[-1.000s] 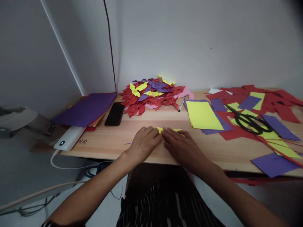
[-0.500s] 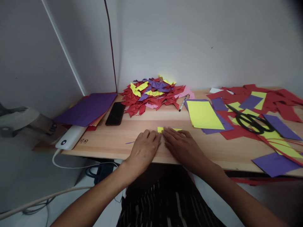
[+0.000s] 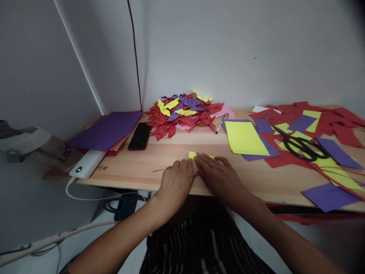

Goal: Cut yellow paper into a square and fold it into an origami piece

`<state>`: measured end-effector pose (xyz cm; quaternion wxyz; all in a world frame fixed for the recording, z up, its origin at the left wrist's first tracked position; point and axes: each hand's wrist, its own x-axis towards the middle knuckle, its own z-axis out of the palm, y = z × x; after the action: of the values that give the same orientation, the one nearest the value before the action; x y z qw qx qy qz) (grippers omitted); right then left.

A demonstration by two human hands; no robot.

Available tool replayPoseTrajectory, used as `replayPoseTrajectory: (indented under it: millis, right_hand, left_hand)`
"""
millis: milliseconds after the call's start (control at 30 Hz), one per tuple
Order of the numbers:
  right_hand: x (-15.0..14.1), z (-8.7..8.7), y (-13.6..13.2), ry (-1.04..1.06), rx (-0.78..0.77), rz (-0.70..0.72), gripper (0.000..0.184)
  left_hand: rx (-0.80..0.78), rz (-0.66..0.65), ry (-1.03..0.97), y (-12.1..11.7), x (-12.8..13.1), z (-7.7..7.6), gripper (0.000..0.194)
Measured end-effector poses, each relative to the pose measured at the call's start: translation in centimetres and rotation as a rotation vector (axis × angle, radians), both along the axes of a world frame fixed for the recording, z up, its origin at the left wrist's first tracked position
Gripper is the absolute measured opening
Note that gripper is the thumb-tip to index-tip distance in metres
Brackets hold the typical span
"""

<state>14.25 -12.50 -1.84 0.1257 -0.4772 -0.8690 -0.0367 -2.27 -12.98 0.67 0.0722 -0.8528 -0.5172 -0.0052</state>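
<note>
A small folded strip of yellow paper (image 3: 192, 155) lies on the wooden table near its front edge, partly covered by my fingers. My right hand (image 3: 219, 177) rests over it with long, flat fingers pressing it against the tabletop. Beside it, my left hand (image 3: 177, 180) is closed, its fingers curled together at the paper's near left edge; the fingertips are hidden. The two hands touch or nearly touch above the strip. A thin purple paper scrap (image 3: 157, 170) lies left of my left hand.
Folded paper pieces (image 3: 185, 110) are heaped against the wall. Yellow sheets (image 3: 246, 137), black-handled scissors (image 3: 305, 148) and cut papers (image 3: 332, 196) lie to the right. Leftward are a phone (image 3: 139, 136), a pen (image 3: 219, 125) farther back, purple sheets (image 3: 107, 129) and a white power bank (image 3: 87, 164).
My left hand has shifted slightly right, closer to my right hand, and its fingers have drawn together. The right hand stays pressed on the yellow paper. The view has moved slightly.
</note>
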Motion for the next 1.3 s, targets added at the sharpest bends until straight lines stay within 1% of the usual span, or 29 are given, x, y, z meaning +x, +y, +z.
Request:
replayPoseTrajectory:
  millis: [100, 167, 200, 267, 333, 433, 567, 733, 833, 933, 1067, 1133, 1200, 1300]
  right_hand:
    - [-0.1, -0.1, 0.0, 0.006, 0.023, -0.003, 0.038]
    - [-0.1, -0.2, 0.0, 0.012, 0.034, -0.004, 0.038]
    - [0.0, -0.1, 0.0, 0.013, 0.034, 0.000, 0.038]
    - [0.0, -0.1, 0.0, 0.010, 0.034, 0.011, 0.040]
    - [0.1, 0.0, 0.0, 0.000, 0.036, 0.022, 0.041]
    - [0.1, -0.1, 0.0, -0.019, 0.054, 0.022, 0.043]
    - [0.1, -0.4, 0.0, -0.033, 0.069, 0.013, 0.043]
    - [0.1, -0.4, 0.0, -0.035, 0.043, 0.017, 0.041]
    - [0.2, -0.1, 0.3, -0.020, 0.006, 0.019, 0.040]
    - [0.7, 0.1, 0.9, -0.010, -0.036, 0.069, 0.040]
    - [1.6, 0.2, 1.6, -0.008, -0.058, 0.138, 0.041]
    - [1.7, 0.1, 1.6, -0.014, -0.047, 0.124, 0.041]
    - [1.4, -0.1, 1.4, -0.019, -0.025, 0.074, 0.041]
    - [0.1, -0.1, 0.5, 0.019, 0.034, -0.006, 0.045]
  left_hand:
    - [0.024, 0.032, -0.047, -0.2, -0.8, 0.0, 0.021]
    - [0.060, 0.018, -0.065, -0.4, -1.3, 0.0, 0.022]
    - [0.087, -0.008, -0.074, -0.4, -1.5, -0.1, 0.026]
    - [0.131, -0.083, -0.087, -0.2, -1.7, -0.4, 0.040]
    - [0.131, -0.156, -0.092, 0.2, -1.7, -1.0, 0.050]
    - [0.086, -0.172, -0.099, 0.7, -1.9, -1.7, 0.054]
    - [0.068, -0.151, -0.117, 0.8, -2.0, -1.9, 0.053]
    - [0.036, -0.126, -0.143, 1.0, -2.1, -1.2, 0.047]
    - [0.015, -0.136, -0.171, 1.3, -2.2, -0.9, 0.042]
    - [0.015, -0.148, -0.201, 1.3, -2.2, -0.8, 0.041]
    - [0.012, -0.156, -0.239, 0.7, -2.1, -1.2, 0.048]
    - [-0.002, -0.145, -0.262, 0.4, -2.1, -1.4, 0.051]
    - [-0.021, -0.126, -0.278, 0.2, -2.2, -1.7, 0.053]
    - [-0.045, -0.109, -0.290, 0.1, -2.4, -1.8, 0.053]
